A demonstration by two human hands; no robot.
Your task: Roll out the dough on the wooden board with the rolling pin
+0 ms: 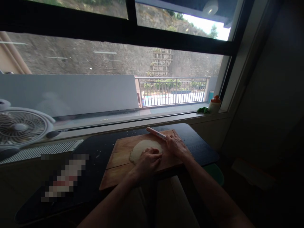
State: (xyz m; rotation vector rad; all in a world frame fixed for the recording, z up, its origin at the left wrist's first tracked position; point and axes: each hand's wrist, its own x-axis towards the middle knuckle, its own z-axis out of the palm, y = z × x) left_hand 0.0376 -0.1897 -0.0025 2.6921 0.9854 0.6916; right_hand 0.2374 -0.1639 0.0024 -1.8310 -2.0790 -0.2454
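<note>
A flat, roundish sheet of pale dough (139,150) lies on a wooden board (118,172). My left hand (151,158) rests over the right side of the dough, its fingers curled in and pressed together at the dough's edge; the fingertips are partly hidden. Beyond and to the right, my right hand (175,145) is closed around the near end of a rolling pin (155,133). The pin lies at a slant across the board's far edge, behind the dough.
Under the board is a dark table (199,147) with pale flecks to the left. A blurred-out item (67,177) lies on its left side. A white fan (20,126) stands left; a bottle with an orange top (215,104) and a green cloth-like thing (202,110) sit on the windowsill.
</note>
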